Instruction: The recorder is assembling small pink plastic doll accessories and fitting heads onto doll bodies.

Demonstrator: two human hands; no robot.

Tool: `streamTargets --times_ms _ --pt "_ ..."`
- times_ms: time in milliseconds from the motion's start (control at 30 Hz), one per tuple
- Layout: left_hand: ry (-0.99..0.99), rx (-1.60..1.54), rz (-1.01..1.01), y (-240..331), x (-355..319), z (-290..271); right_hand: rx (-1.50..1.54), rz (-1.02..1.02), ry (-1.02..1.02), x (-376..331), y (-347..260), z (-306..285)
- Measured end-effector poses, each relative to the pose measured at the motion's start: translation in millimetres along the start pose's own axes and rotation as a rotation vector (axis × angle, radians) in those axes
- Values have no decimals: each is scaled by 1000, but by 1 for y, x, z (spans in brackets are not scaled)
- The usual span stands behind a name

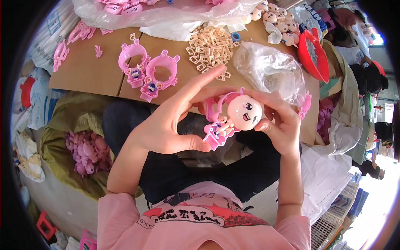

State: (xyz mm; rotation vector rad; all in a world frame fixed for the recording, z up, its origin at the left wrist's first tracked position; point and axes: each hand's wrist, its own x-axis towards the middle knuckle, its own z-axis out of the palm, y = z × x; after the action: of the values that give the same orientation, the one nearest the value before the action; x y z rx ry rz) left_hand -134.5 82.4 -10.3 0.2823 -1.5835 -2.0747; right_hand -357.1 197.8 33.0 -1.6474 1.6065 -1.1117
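My left hand [173,121] and my right hand [281,123] together hold a small pink toy doll [233,116] above my lap. Its round cream head with a painted face [246,111] sits inside a pink ring-shaped frame, and the right thumb rests at the head's lower right edge. The left thumb presses the pink base of the toy, while the left index finger stretches up past the frame. Two more pink ring frames [148,68] lie flat on the brown cardboard tabletop [91,71] ahead of me.
A heap of small cream plastic pieces [210,46] lies on the cardboard, beside a clear plastic bag [268,68]. Several cream doll heads [275,18] and a red bowl [312,50] sit at the far right. A green sack of pink parts [85,150] stands to my left.
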Motion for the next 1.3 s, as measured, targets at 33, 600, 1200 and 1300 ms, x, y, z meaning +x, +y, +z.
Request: streamTargets --times_ms 33,600,1200,1300 --pt "-3 -5 3 -1 0 0 0 -6 -4 -1 1 0" --pt "-50 -1 32 -4 3 -3 75 -121 20 3 14 1" --pt "-89 -119 89 -5 2 -1 158 -137 45 4 16 12" --pt "-101 -125 103 -5 2 -1 160 -147 65 4 18 14"
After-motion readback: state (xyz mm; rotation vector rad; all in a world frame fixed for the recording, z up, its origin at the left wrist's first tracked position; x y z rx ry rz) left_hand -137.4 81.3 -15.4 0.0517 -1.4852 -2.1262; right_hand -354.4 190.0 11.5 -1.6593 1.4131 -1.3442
